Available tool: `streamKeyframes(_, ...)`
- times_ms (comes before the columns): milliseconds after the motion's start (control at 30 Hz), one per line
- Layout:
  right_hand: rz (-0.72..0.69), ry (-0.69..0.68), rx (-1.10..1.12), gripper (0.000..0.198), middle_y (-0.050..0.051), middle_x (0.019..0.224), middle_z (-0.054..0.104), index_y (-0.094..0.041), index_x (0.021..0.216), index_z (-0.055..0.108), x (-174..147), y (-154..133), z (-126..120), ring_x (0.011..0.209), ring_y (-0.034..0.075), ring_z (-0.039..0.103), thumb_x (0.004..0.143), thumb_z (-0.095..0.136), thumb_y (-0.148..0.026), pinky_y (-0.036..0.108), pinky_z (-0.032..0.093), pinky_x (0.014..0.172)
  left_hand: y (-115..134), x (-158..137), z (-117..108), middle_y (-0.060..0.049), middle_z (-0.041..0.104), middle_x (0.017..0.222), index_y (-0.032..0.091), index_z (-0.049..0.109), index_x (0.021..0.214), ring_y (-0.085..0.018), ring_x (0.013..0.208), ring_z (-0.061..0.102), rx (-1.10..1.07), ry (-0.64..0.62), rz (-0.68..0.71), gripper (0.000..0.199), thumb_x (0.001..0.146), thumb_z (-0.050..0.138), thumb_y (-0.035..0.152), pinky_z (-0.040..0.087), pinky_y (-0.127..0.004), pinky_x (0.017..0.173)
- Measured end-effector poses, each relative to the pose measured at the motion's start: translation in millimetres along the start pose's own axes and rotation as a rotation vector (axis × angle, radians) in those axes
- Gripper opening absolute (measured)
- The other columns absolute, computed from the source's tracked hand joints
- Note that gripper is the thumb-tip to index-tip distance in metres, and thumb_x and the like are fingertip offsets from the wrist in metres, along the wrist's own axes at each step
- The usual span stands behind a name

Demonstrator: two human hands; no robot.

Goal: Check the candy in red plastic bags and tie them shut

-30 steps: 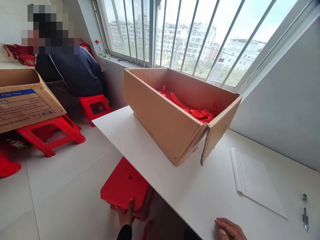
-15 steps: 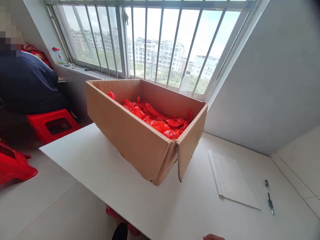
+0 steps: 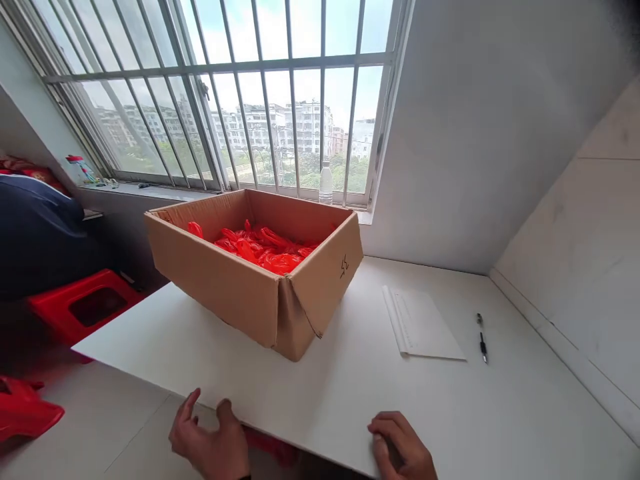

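Left hand (image 3: 213, 443): hovering wide-fingered by surface (image 3: 310, 407) edge
Right hand (image 3: 404, 445): resting half-curled, narrow-gapped on surface
Box (image 3: 220, 287): holding red bags (image 3: 277, 260)

Only one marking comes close to readable: a dark mark (image 3: 345, 267) on the right-hand side of the box (image 3: 215, 280), just right of the middle of the frame. It looks handwritten, sits slanted near that side's upper edge, and resembles the number "35", though its strokes are too rough to be sure. Faint writing runs down the left part of the paper (image 3: 433, 330) on the bench (image 3: 330, 413), right of centre in the frame; it is too small and pale to read.
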State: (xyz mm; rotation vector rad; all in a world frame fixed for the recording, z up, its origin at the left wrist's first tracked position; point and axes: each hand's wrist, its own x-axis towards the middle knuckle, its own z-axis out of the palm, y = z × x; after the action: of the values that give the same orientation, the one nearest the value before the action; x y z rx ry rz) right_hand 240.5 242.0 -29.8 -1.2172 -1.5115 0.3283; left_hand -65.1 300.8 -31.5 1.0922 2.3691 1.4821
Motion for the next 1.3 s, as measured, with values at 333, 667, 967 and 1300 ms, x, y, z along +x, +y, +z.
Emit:
streamKeyframes(333,0.02,-0.128,0.025,0.023,0.005,0.092,0.068,-0.022,0.091,0.067,17,-25,-23,0.085,0.02,0.069,0.091,0.048,-0.011,0.033,0.058,0.079,95,14,50,-0.013,0.052,0.146,0.021,0.053,0.139,-0.03,0.128,0.055,-0.067,-0.435,0.438,0.048,0.095,0.063,0.036,0.049,-0.055,0.106)
streamKeyframes(667,0.044,-0.145,0.002,0.022,0.005,0.094,0.067,-0.021,0.093,0.068,16,-18,-26,0.087,0.019,0.067,0.09,0.048,-0.01,0.032,0.056,0.08,87,24,62,-0.013,0.053,0.144,0.02,0.055,0.136,-0.03,0.128,0.055,0.078,-0.57,0.538,0.045,0.094,0.064,0.036,0.047,-0.056,0.106)
streamKeyframes(967,0.038,-0.161,-0.015,0.021,0.006,0.094,0.067,-0.021,0.092,0.067,16,-17,-27,0.089,0.021,0.067,0.091,0.048,-0.012,0.035,0.055,0.083,86,4,74,-0.013,0.049,0.149,0.02,0.054,0.137,-0.033,0.135,0.048,0.227,-0.493,0.617,0.048,0.094,0.064,0.038,0.04,-0.06,0.111)
streamKeyframes(1300,0.032,-0.178,-0.01,0.021,0.006,0.096,0.067,-0.022,0.095,0.065,10,-13,-28,0.091,0.021,0.066,0.093,0.047,-0.013,0.037,0.056,0.085,88,-5,73,-0.013,0.052,0.145,0.02,0.057,0.134,-0.031,0.131,0.052,0.299,-0.445,0.63,0.044,0.094,0.064,0.038,0.044,-0.057,0.109)
